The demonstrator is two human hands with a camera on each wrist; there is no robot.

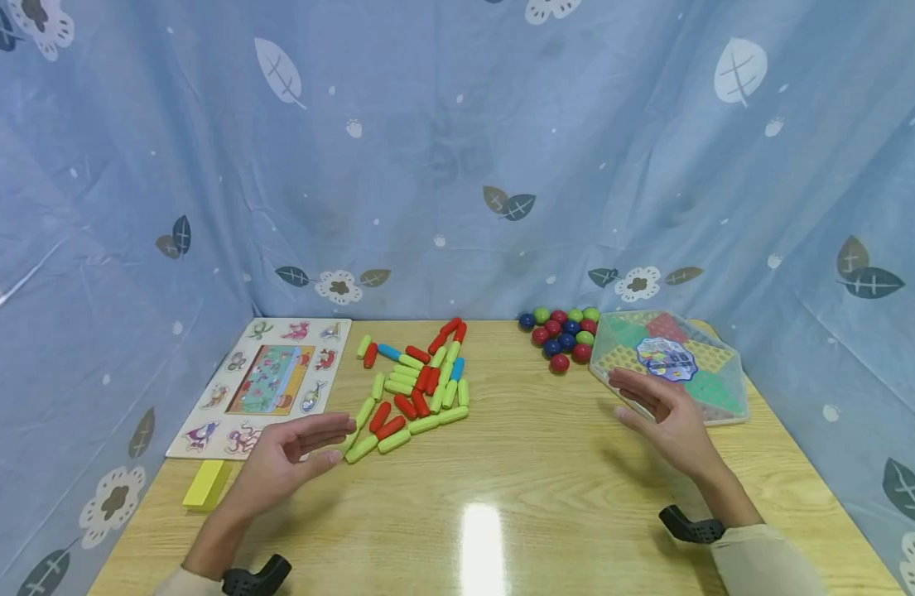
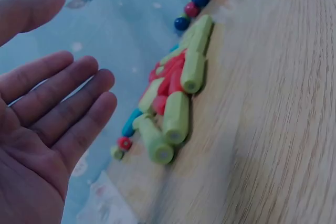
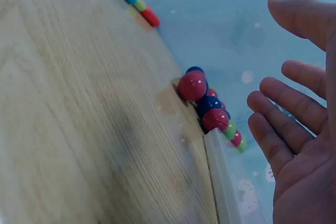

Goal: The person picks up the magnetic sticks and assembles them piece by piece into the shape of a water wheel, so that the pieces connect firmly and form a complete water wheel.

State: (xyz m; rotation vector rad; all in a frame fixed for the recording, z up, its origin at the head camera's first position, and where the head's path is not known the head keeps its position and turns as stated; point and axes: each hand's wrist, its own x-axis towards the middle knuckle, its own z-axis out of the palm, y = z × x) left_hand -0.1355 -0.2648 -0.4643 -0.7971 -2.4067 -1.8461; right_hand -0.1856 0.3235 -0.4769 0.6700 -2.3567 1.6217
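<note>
My left hand (image 1: 289,459) hovers over the left part of the table, fingers straight and thumb apart, holding nothing. Beyond its fingertips lies a cluster of rod-shaped pieces (image 1: 425,424) in yellow-green, red and blue; the left wrist view shows the green rods (image 2: 176,119) end-on. My right hand (image 1: 669,422) is raised over the right side, fingers extended, palm inward, holding nothing. It overlaps the near edge of a flat clear-lidded box (image 1: 714,389) with green, red and yellow sections. Left of that box, a group of glossy balls (image 1: 560,363) in red, blue and green sits together; red ones (image 3: 192,86) show in the right wrist view.
A picture puzzle board (image 1: 271,381) with sea animals lies at the back left, partly behind my left hand. A yellow block (image 1: 207,485) rests beside my left wrist. Blue patterned curtain (image 1: 427,165) hangs around the back and sides of the wooden table (image 1: 532,472).
</note>
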